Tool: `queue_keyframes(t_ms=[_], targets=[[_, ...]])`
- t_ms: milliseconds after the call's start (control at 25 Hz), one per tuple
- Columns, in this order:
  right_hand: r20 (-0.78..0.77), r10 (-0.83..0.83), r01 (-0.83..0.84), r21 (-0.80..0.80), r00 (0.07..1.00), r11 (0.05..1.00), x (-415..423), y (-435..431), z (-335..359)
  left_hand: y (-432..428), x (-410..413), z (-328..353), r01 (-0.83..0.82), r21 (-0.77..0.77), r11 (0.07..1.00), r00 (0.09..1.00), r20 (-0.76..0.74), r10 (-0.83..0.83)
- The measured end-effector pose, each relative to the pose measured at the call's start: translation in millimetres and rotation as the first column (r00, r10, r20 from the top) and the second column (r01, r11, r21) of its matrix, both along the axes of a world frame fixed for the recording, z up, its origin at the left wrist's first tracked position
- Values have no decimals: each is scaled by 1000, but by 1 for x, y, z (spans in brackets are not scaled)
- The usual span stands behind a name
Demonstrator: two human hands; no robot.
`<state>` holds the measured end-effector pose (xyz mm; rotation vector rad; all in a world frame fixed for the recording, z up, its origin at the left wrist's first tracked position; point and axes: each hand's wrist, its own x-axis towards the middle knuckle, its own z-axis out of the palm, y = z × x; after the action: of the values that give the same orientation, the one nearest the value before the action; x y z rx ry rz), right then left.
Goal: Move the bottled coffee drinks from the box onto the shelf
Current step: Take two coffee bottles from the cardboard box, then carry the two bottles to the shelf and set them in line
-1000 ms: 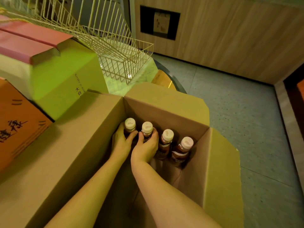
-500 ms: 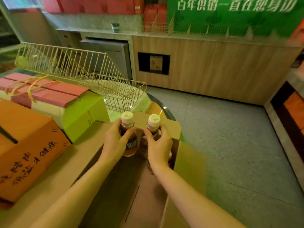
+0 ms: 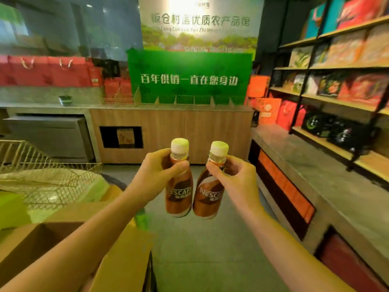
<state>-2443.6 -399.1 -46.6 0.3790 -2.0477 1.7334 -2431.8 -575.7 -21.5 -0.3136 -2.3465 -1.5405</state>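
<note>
I hold two brown Nescafé coffee bottles with pale caps upright in mid-air, side by side. My left hand [image 3: 155, 175] grips the left bottle [image 3: 179, 194] by its neck and shoulder. My right hand [image 3: 233, 178] grips the right bottle [image 3: 207, 199] the same way. The open cardboard box [image 3: 117, 256] sits at the lower left, below my left forearm; its inside is out of sight. The shelf [image 3: 336, 144], wooden boards on a dark frame, rises at the right, over a grey ledge [image 3: 305, 165].
A wire basket [image 3: 42, 175] and green cartons [image 3: 12, 209] lie at the left. A wooden counter [image 3: 189, 133] with a green sign [image 3: 189, 76] stands across the grey floor [image 3: 210, 249]. Gift boxes fill the upper shelf levels; red bags line the back.
Both hands lifted a bottle each out of the box and raised them. My view swung up from the box to the shop and the shelf at the right.
</note>
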Motion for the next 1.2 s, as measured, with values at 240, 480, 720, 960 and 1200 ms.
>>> queue_keyframes(t_ms=[240, 480, 720, 960, 1200], targets=[[-21, -316, 316, 23, 949, 948, 98, 230, 17, 228, 44, 20, 394, 90, 915, 917, 25, -398], [-22, -660, 660, 54, 751, 749, 228, 440, 27, 465, 112, 30, 700, 130, 702, 704, 40, -710], [-17, -890, 886, 108, 455, 451, 340, 605, 41, 679, 178, 40, 894, 141, 425, 423, 43, -905], [-22, -990, 985, 111, 138, 135, 420, 727, 52, 851, 230, 55, 989, 96, 109, 108, 15, -994], [-9, -996, 989, 118, -89, -89, 500, 814, 79, 994, 300, 75, 978, 124, -167, -173, 35, -984]])
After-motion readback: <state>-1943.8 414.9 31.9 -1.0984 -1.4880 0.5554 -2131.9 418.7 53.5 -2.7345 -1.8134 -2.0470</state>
